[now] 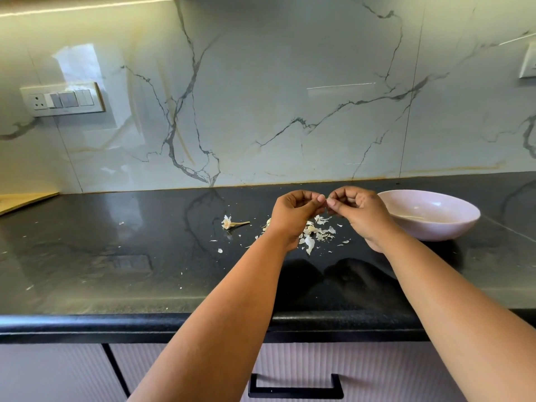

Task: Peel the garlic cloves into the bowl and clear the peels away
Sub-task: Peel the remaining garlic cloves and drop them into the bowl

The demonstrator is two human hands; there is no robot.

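Head view, the only one supplied. Two hands are raised above one black counter (116,242). The left hand (293,211) and the right hand (358,210) meet fingertip to fingertip, all fingers curled inward. Between the left thumb and the right thumb a small pale object is pinched; it is too small and too covered to confirm as a garlic clove, and I cannot tell which hand bears it more.

One pink bowl (452,227) stands on the counter just right of the right hand's knuckles, partly behind that hand. Its visible inner wall shows no cloves; the near part of the inside is hidden by the rim.

One loose heap of garlic peels (314,235) lies on the counter directly below the joined fingertips, between the two wrists. The pieces overlap and cannot be counted exactly; scattered flakes extend to the left and right of the heap. One garlic stem (233,223) with its papery root end lies left of the left hand, apart from the heap.

One switch plate (62,99) sits on the marble wall (290,82), far left of the fingers. One drawer handle (294,391) shows below the counter edge.
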